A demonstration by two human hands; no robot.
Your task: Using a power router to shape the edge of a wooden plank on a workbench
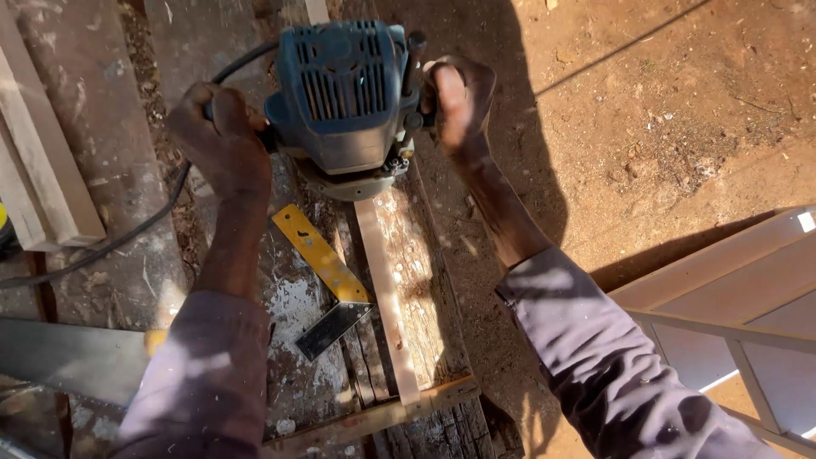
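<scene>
Both my hands on the router, running it along a thin wood strip.

Nearest me, a crosspiece [374, 416] butts the strip [387, 289] so it can't slide on the counter [429, 323]; a yellow square [321, 255] lies beside it. Farther out, my left hand [217, 140] and right hand [459, 98] have fingers clamped on the side handles, steadying the blue router [344, 102] over the strip.

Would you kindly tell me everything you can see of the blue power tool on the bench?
The blue power tool has a blue-grey, plastic-looking body with vent slots on top. It stands upright on a narrow pale wooden strip. The left hand and right hand grip its side handles. A black cord leaves its left side.
</scene>
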